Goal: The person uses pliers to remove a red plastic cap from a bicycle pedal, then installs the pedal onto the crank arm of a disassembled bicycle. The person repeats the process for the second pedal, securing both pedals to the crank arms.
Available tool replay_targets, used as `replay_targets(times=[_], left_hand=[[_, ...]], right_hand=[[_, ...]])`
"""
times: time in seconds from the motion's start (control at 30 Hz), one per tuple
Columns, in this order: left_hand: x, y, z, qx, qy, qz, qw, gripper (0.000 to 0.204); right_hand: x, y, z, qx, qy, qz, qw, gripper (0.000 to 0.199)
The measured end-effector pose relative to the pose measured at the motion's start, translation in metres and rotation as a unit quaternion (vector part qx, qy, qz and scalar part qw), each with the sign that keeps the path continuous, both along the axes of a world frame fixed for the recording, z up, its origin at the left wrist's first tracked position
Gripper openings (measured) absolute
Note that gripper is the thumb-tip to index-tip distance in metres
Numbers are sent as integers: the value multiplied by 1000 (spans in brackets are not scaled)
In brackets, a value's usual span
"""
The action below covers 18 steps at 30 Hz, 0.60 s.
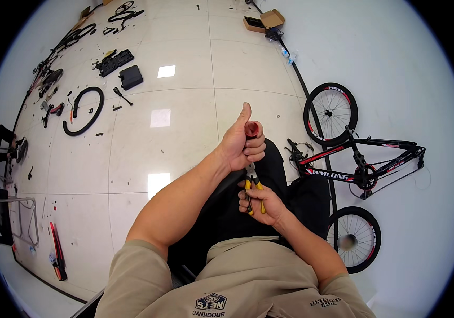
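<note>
My left hand is wrapped round a small red tube-shaped part, thumb pointing up. The part's round open end shows above the curled fingers; the rest is hidden in the fist. Just below, my right hand grips pliers with yellow and black handles. Their metal jaws point up to the underside of the left fist. Whether they touch or hold anything there I cannot tell. Both hands are above my lap in dark trousers.
On the right, a black and red bicycle frame and two wheels lean by the wall. A black tyre, an open tool case and scattered parts lie on the tiled floor to the left. A folding chair stands far left.
</note>
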State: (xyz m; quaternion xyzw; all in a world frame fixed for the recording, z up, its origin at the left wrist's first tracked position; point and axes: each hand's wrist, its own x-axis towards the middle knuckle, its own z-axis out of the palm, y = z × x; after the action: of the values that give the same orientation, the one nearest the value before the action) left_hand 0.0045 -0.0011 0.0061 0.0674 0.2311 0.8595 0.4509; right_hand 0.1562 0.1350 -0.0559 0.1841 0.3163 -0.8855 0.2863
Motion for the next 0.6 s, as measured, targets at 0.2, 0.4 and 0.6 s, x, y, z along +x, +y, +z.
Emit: replay_targets(times=[0.2, 0.4, 0.6], left_hand=[[0, 3, 1, 32, 22, -24, 999, 74], [-1, 3, -1, 25, 25, -22, 999, 72], [-4, 2, -4, 20, -1, -1, 1000, 66]], right_hand=[[0, 5, 4, 6, -8, -4, 1000, 27], [-3, 2, 3, 9, -5, -4, 1000, 27], [-1, 2, 3, -3, -7, -6, 1000, 26]])
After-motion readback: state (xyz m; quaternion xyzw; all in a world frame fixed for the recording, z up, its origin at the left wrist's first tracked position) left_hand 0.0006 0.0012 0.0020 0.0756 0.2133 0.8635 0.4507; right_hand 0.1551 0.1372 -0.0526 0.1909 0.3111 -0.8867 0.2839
